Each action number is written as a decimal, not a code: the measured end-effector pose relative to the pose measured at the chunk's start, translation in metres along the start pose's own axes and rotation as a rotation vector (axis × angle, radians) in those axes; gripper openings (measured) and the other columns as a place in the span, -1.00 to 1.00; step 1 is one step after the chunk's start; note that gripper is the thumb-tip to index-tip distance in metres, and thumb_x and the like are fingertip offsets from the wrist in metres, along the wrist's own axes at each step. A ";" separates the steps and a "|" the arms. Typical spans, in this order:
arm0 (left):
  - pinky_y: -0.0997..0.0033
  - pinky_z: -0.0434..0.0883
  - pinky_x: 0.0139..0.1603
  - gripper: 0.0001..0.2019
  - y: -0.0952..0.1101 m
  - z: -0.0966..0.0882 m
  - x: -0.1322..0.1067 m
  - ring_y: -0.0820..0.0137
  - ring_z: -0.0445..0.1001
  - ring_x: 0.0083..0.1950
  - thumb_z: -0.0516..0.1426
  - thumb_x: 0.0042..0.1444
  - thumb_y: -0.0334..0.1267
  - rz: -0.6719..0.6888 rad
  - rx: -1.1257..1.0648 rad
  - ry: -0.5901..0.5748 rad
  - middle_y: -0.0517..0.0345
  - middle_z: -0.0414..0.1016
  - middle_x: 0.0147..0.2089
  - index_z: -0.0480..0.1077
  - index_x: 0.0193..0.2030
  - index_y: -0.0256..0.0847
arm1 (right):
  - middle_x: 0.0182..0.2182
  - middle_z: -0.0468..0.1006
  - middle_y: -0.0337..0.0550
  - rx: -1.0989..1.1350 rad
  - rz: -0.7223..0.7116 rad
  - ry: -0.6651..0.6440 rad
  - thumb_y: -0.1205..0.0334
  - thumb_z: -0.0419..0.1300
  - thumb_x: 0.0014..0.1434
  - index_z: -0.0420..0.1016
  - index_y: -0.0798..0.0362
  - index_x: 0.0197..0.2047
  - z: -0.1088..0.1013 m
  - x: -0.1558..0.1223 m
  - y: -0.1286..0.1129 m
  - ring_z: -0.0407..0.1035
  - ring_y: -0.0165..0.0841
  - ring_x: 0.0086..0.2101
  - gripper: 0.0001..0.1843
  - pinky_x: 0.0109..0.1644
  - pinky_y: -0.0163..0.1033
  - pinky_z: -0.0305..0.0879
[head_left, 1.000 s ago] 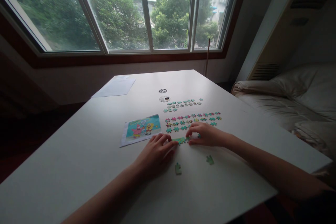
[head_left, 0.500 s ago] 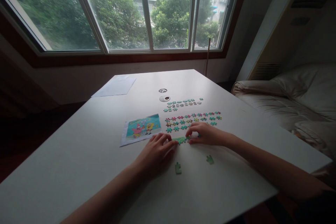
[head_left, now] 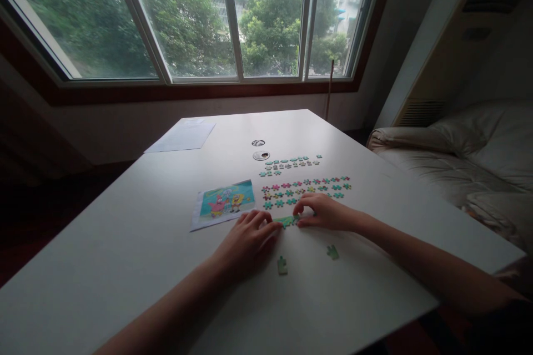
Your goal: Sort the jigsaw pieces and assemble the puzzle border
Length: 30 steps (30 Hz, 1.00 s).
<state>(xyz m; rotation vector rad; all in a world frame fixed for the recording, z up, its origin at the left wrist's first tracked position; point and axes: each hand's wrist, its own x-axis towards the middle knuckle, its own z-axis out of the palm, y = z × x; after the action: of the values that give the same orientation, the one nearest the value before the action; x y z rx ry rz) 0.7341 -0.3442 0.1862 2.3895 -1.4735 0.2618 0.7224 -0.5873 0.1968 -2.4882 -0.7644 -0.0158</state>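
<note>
Between my two hands lies a short strip of joined green jigsaw puzzle pieces [head_left: 286,222], flat on the white table. My left hand [head_left: 254,233], fingers bent, grips the strip's left end. At its right end, the thumb and fingers of my right hand [head_left: 322,212] pinch a puzzle piece [head_left: 297,220] that is mostly hidden by the fingertips. Nearer to me lie two loose green pieces, one puzzle piece [head_left: 282,265] below my left hand and another puzzle piece [head_left: 332,252] below my right. Just beyond the hands, several rows of loose pieces [head_left: 289,194] are spread out.
A printed cartoon picture [head_left: 227,201] lies left of the rows. Farther back are smaller rows of pieces [head_left: 291,165] and two round fittings in the tabletop, one a cable hole [head_left: 261,156]. White paper [head_left: 183,137] rests at the table's far left corner. A sofa [head_left: 416,150] stands to the right.
My right hand has shifted slightly left, bringing its fingertips closer against the strip's right end. My left hand stays nearly still.
</note>
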 end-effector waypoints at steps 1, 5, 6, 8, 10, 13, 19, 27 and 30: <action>0.16 0.25 -0.11 -0.73 0.000 0.000 0.000 0.23 0.25 -0.11 -0.04 0.15 -0.34 -0.002 0.003 -0.002 0.01 0.32 -0.13 0.29 -0.01 -0.14 | -0.31 0.45 -0.16 0.003 0.001 0.000 0.13 0.22 0.03 0.47 0.04 -0.25 0.000 0.000 0.000 0.32 -0.36 -0.29 -0.78 -0.21 -0.31 0.19; 0.16 0.25 -0.11 -0.73 0.001 0.000 0.000 0.23 0.26 -0.11 -0.05 0.16 -0.34 -0.002 0.008 -0.007 0.01 0.32 -0.13 0.29 -0.02 -0.14 | -0.33 0.44 -0.16 -0.005 -0.005 0.012 0.13 0.22 0.03 0.49 0.03 -0.25 0.000 -0.001 -0.003 0.32 -0.37 -0.30 -0.78 -0.23 -0.31 0.20; 0.17 0.25 -0.11 -0.73 0.001 0.000 0.000 0.23 0.26 -0.11 -0.05 0.16 -0.34 -0.001 0.009 -0.006 0.01 0.32 -0.13 0.29 -0.01 -0.14 | -0.33 0.44 -0.16 -0.012 -0.007 0.019 0.14 0.23 0.02 0.50 0.03 -0.25 0.000 -0.001 -0.003 0.32 -0.37 -0.30 -0.79 -0.23 -0.31 0.20; 0.17 0.25 -0.11 -0.72 0.001 0.000 0.000 0.24 0.26 -0.11 -0.05 0.15 -0.35 -0.003 0.013 -0.005 0.01 0.32 -0.13 0.29 -0.01 -0.14 | -0.34 0.45 -0.16 -0.029 -0.008 0.034 0.16 0.23 0.02 0.51 0.02 -0.26 0.000 -0.002 -0.006 0.32 -0.38 -0.31 -0.80 -0.23 -0.31 0.20; 0.17 0.25 -0.11 -0.72 0.001 0.000 0.000 0.24 0.25 -0.11 -0.04 0.15 -0.35 -0.009 0.017 -0.008 0.01 0.32 -0.13 0.29 -0.01 -0.13 | -0.34 0.45 -0.15 -0.050 0.002 0.045 0.16 0.23 0.02 0.52 0.02 -0.27 0.000 -0.003 -0.008 0.32 -0.37 -0.31 -0.81 -0.24 -0.31 0.19; 0.17 0.25 -0.11 -0.73 0.001 0.001 0.000 0.23 0.26 -0.10 -0.04 0.15 -0.34 -0.014 0.017 -0.009 0.01 0.32 -0.13 0.30 -0.01 -0.13 | -0.34 0.46 -0.14 -0.078 0.018 0.048 0.15 0.22 0.02 0.52 0.02 -0.27 0.000 -0.002 -0.010 0.33 -0.36 -0.31 -0.81 -0.25 -0.31 0.20; 0.18 0.25 -0.11 -0.72 0.001 0.000 0.000 0.24 0.26 -0.11 -0.04 0.15 -0.35 -0.001 -0.001 0.001 0.00 0.32 -0.13 0.30 -0.01 -0.13 | -0.26 0.48 -0.14 -0.050 -0.036 0.004 0.15 0.24 0.02 0.50 0.02 -0.20 -0.007 -0.004 0.000 0.34 -0.34 -0.24 -0.75 -0.15 -0.27 0.22; 0.15 0.25 -0.08 -0.72 0.002 -0.003 0.000 0.23 0.25 -0.09 -0.05 0.15 -0.36 -0.010 -0.004 -0.011 -0.01 0.32 -0.12 0.30 -0.02 -0.16 | -0.30 0.50 -0.14 -0.075 -0.005 0.050 0.24 0.23 0.03 0.48 0.06 -0.26 -0.032 -0.012 0.015 0.36 -0.35 -0.27 -0.83 -0.14 -0.27 0.24; 0.15 0.25 -0.08 -0.73 0.003 -0.002 0.001 0.23 0.25 -0.08 -0.04 0.14 -0.36 -0.020 -0.004 -0.015 -0.01 0.32 -0.12 0.30 -0.03 -0.15 | -0.31 0.51 -0.15 -0.072 0.009 0.072 0.27 0.20 0.05 0.48 0.05 -0.27 -0.030 -0.011 0.018 0.37 -0.36 -0.27 -0.87 -0.14 -0.28 0.24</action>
<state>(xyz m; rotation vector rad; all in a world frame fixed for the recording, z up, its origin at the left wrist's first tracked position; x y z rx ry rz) 0.7317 -0.3451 0.1889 2.4070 -1.4547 0.2363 0.7273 -0.6205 0.2121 -2.5441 -0.7340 -0.1314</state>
